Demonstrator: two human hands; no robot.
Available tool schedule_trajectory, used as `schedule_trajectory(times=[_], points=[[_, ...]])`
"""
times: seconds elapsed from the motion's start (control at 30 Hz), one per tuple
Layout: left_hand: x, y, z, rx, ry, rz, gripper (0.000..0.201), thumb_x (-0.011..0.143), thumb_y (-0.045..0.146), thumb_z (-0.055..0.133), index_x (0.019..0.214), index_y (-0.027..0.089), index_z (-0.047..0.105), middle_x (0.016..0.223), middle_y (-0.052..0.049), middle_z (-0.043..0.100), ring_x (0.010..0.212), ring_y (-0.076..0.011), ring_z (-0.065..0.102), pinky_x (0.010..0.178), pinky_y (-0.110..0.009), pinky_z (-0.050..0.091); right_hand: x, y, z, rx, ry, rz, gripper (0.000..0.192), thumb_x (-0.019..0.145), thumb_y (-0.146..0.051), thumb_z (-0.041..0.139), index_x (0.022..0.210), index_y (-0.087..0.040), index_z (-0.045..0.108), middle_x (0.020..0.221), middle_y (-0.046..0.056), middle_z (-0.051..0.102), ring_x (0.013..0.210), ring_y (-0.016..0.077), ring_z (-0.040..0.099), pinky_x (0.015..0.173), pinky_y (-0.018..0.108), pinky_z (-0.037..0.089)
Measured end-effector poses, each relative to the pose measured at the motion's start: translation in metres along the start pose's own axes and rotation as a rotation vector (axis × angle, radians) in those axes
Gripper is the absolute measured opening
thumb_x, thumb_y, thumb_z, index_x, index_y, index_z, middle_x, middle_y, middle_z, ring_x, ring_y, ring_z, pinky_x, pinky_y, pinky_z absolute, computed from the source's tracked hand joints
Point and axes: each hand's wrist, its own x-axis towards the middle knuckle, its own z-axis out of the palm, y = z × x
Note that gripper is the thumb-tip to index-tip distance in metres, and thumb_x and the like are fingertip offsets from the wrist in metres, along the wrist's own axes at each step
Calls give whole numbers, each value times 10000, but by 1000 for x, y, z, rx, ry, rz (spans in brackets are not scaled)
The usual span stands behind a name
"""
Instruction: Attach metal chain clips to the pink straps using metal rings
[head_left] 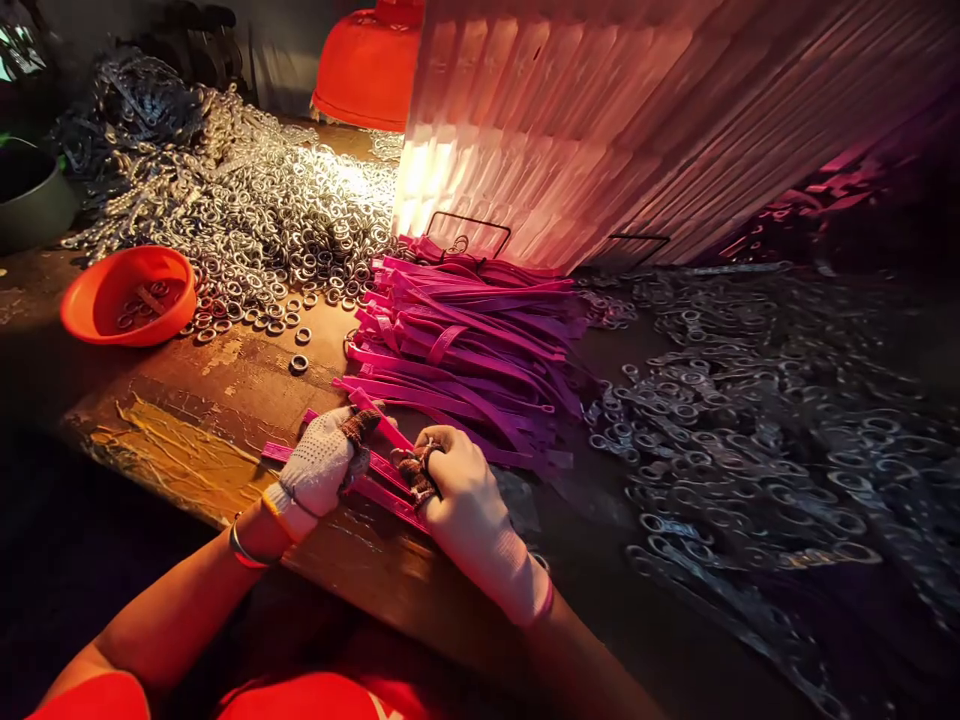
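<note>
A narrow pink strap [393, 432] stretches between my two gloved hands, close above the table's front edge. My left hand [324, 462], in a dotted white glove with brown wrapping on the finger and thumb, is closed on its left end. My right hand [465, 505], also gloved and wrapped at the fingers, pinches the strap further right. Beneath both hands lie more pink straps [386, 503], partly covered by them. Just beyond is a thick pile of pink and purple straps [465, 340]. Whatever small part may sit inside my fingers is hidden.
Metal rings [300, 230] are heaped at the back left under a red lamp [367, 70]. An orange bowl [82, 305] with a few pieces inside stands at left. A translucent corrugated sheet [540, 130] rises behind the straps. Metal ring-ended pieces [735, 420] spread across the right.
</note>
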Motion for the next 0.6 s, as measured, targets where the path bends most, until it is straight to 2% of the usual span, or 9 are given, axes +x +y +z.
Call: schedule_trajectory(times=[0.07,0.13,0.2,0.27,0.33,0.43,0.5,0.6], points=[[1,0,3,-65,-41,-17,255,811,380,692,948,165,687,465,62,464,370,-48,298,370,-177,231,-13,-5,-2,26,-10,32,137,834,-161,502,728,-181,586,952,132,616,869,250,542,772,400,449],[1,1,8,-108,-95,-54,254,811,393,684,937,173,668,499,61,485,369,-40,294,371,-165,245,-22,-7,-7,158,-33,58,146,840,-157,492,771,-178,618,959,127,631,884,247,572,782,392,479],[-2,2,16,-119,-145,-111,271,813,437,674,854,171,639,486,69,448,354,-38,285,355,-161,237,-26,-8,-17,351,-60,90,177,866,-166,492,899,-184,665,1006,106,658,933,230,611,822,360,508],[-7,3,26,-64,-187,-108,313,824,477,659,804,171,600,495,76,414,344,-34,271,339,-160,214,-27,-6,-30,444,-53,123,276,867,-142,494,1068,-213,668,1081,74,684,1000,213,635,878,334,512],[-13,2,35,49,-222,-51,344,850,501,629,776,171,560,522,78,399,348,-29,269,333,-159,202,-28,-5,-43,375,-13,133,382,831,-84,477,1135,-234,655,1094,52,702,1015,208,646,901,331,508],[-19,-2,42,270,-235,22,399,887,540,566,731,177,505,512,77,393,352,-39,295,329,-168,209,-29,-4,-55,162,-1,87,471,764,-24,435,1145,-205,644,1068,70,705,985,213,646,865,329,507],[-21,-2,44,411,-232,24,414,896,562,538,732,184,495,497,76,407,348,-51,297,323,-181,200,-30,-6,-58,4,-28,63,434,749,-32,451,1111,-172,647,1001,87,699,918,214,638,798,313,494],[-22,4,46,628,-285,47,419,908,547,522,713,177,499,519,66,440,392,-57,325,360,-188,223,-33,-11,-60,-284,-42,15,229,727,-86,529,892,-160,669,810,80,662,736,204,579,655,302,413]])
